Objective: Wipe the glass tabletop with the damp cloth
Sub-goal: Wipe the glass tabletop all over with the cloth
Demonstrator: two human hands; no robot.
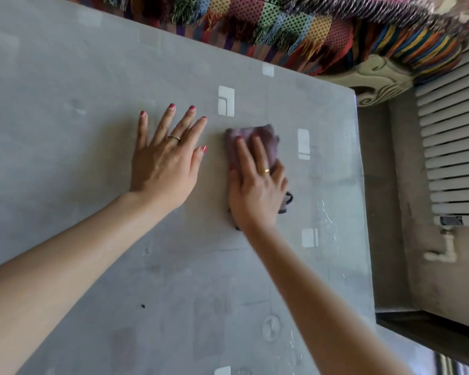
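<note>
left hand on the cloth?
No, the left hand lies flat on the bare tabletop, while the right hand presses the cloth.

We looked down on a grey glass surface [79, 163] printed with scattered pale rectangles. A folded purplish cloth [266, 142] lay flat on it toward the right edge, under the straight fingers of our right hand [257, 190]. Our left hand [165, 161] rested palm-down on the bare glass just beside the cloth, fingers spread.
</note>
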